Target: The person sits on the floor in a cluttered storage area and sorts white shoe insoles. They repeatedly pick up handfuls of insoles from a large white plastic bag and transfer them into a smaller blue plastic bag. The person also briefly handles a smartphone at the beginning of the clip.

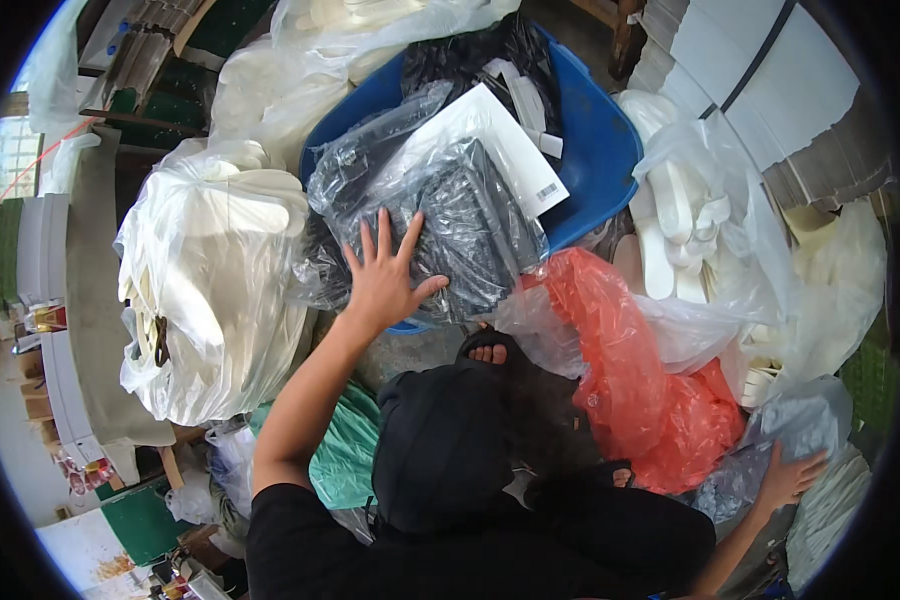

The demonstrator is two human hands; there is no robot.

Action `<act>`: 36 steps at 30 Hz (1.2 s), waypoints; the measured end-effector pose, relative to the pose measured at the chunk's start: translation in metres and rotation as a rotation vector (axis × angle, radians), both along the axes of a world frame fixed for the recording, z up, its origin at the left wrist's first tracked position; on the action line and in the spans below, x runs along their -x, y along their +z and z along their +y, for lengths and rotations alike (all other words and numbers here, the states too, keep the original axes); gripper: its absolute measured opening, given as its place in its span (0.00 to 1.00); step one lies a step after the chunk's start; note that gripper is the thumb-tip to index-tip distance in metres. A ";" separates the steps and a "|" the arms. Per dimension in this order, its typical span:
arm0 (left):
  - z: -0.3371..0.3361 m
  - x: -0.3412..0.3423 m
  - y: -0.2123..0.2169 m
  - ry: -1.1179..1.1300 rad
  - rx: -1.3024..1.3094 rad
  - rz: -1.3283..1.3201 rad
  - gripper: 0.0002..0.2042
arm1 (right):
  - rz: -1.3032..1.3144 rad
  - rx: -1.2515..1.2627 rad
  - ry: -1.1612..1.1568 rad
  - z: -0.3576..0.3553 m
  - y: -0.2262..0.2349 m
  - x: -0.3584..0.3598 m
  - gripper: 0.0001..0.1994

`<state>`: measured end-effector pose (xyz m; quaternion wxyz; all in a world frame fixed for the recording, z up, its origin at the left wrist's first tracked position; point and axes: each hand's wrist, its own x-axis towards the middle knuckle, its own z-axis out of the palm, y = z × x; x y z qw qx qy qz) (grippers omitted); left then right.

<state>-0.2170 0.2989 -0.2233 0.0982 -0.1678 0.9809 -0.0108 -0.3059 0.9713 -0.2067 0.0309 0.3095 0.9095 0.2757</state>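
My left hand (pixel 387 275) lies with spread fingers on a clear plastic bag with dark contents (pixel 470 225), near the front of a blue tub (pixel 605 150). What the dark contents are, I cannot tell. A white flat box (pixel 505 150) with a barcode sticks out behind it, and crumpled black plastic (pixel 470 55) fills the tub's back. Far to the right, my right hand (pixel 792 478) rests with fingers stretched on a greyish translucent plastic bag (pixel 805 420). Neither hand is closed round anything.
White insole-shaped pieces fill a clear bag (pixel 215 290) left of the tub and another (pixel 680 215) at its right. A red plastic bag (pixel 630 375) lies before the tub. Green plastic (pixel 345 440) lies beside my left arm. Stacked sheets (pixel 820 140) stand at the upper right.
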 end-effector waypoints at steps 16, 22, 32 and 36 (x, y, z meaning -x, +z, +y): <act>0.062 -0.137 0.319 0.657 -1.108 0.258 0.24 | 0.002 1.278 0.333 -0.129 0.346 -0.045 0.35; 0.135 -0.143 0.541 0.343 -1.263 0.613 0.36 | -0.739 1.262 0.994 -0.354 0.527 -0.129 0.24; -0.028 -0.237 0.534 1.223 -1.937 0.713 0.16 | -0.718 1.468 1.099 -0.579 0.626 -0.180 0.24; -0.101 -0.281 0.533 1.420 -2.194 0.835 0.17 | -0.653 1.255 1.312 -0.657 0.587 -0.166 0.35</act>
